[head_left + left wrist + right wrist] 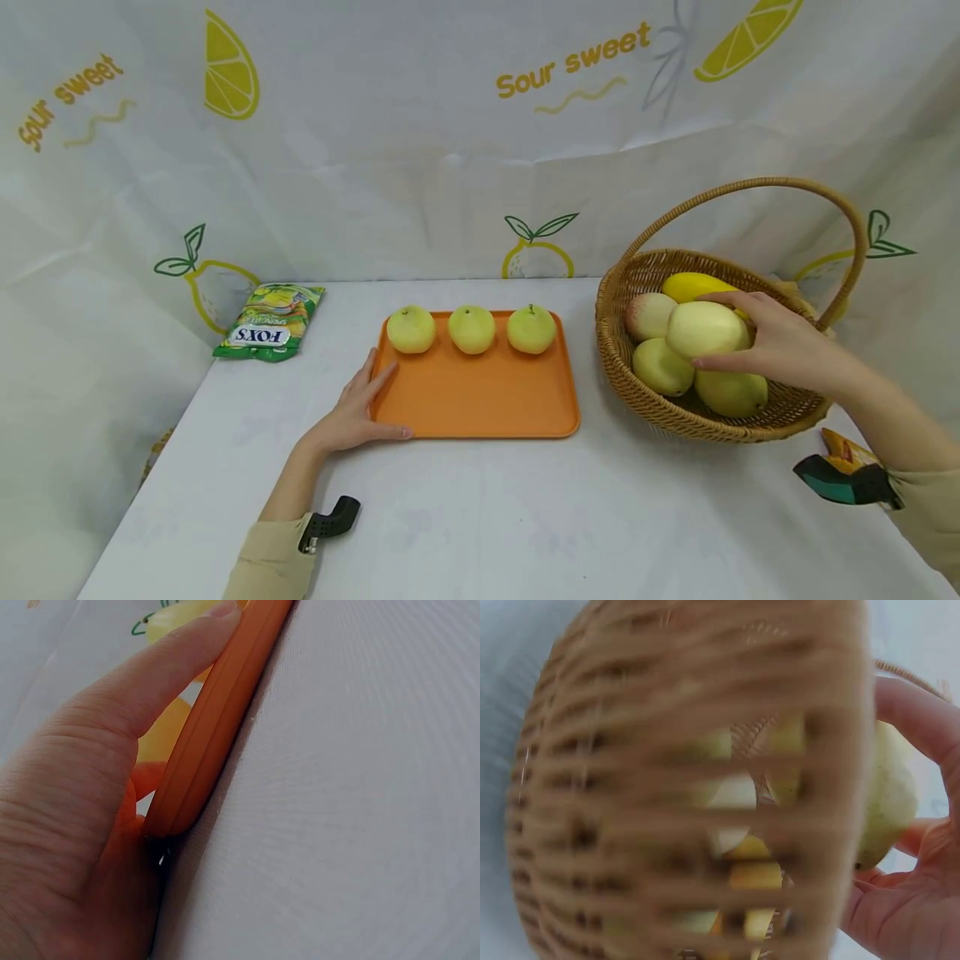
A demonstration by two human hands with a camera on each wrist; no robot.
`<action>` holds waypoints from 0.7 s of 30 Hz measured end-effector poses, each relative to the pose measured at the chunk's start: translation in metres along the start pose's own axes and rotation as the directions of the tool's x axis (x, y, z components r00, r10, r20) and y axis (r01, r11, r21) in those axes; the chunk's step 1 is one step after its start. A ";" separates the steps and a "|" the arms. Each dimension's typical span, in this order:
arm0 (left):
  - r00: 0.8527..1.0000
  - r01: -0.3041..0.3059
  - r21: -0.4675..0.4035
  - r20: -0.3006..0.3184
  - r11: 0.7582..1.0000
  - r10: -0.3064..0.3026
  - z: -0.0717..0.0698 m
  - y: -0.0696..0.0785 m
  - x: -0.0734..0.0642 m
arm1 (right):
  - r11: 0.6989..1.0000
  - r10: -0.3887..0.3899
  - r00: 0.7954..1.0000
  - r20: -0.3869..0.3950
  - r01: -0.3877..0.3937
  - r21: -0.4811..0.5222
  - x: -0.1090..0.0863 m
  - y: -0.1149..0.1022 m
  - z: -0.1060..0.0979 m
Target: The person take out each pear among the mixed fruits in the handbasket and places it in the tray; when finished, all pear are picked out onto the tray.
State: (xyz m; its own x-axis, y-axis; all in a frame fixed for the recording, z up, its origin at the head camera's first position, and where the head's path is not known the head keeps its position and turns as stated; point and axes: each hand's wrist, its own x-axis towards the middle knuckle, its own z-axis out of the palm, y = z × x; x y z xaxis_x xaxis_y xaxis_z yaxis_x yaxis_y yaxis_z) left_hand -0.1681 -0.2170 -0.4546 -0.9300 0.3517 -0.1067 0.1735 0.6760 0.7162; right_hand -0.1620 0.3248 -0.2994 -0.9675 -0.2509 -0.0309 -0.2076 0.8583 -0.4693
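In the head view my right hand [780, 337] grips a pale green pear [705, 329] between thumb and fingers, over the wicker basket [622, 350]. The right wrist view shows this pear [889, 799] beside the basket wall [795, 682]. Under and around it in the basket are a pinkish peach [649, 317], a long yellow fruit [690, 286] and two green pears [663, 367]. My left hand [356, 418] rests with spread fingers at the near left corner of the orange tray [480, 400], its thumb [180, 645] along the rim. Three yellow-green pears [471, 329] stand along the tray's far side.
A green Fox's candy bag [272, 322] lies at the back left of the white table [480, 517]. The basket's tall arched handle [750, 185] rises over the fruit. An orange packet [847, 452] sits near my right forearm. Behind hangs a lemon-printed white cloth [420, 150].
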 end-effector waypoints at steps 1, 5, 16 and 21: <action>1.000 0.001 0.001 0.001 1.000 -0.001 0.000 0.000 0.000 | 1.000 0.000 1.000 -0.009 0.000 0.008 -0.001 -0.003 0.001; 1.000 0.006 0.000 0.003 1.000 -0.006 0.000 0.001 0.000 | 0.997 0.004 1.000 -0.026 -0.001 0.080 -0.004 -0.015 0.005; 1.000 -0.024 -0.024 -0.016 0.999 0.023 -0.001 0.000 0.001 | 0.971 0.034 0.999 -0.023 -0.027 0.238 -0.007 -0.052 0.020; 1.000 -0.018 -0.031 -0.018 0.999 0.017 -0.001 0.001 0.001 | 0.954 0.022 1.000 -0.016 -0.016 0.300 -0.008 -0.068 0.027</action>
State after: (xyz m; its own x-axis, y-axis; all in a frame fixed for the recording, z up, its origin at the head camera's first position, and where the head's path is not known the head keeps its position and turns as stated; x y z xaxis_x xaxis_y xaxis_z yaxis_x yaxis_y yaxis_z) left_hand -0.1691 -0.2171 -0.4531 -0.9327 0.3513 -0.0820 0.1796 0.6492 0.7391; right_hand -0.1366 0.2557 -0.2911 -0.9741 -0.2246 -0.0271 -0.1389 0.6883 -0.7120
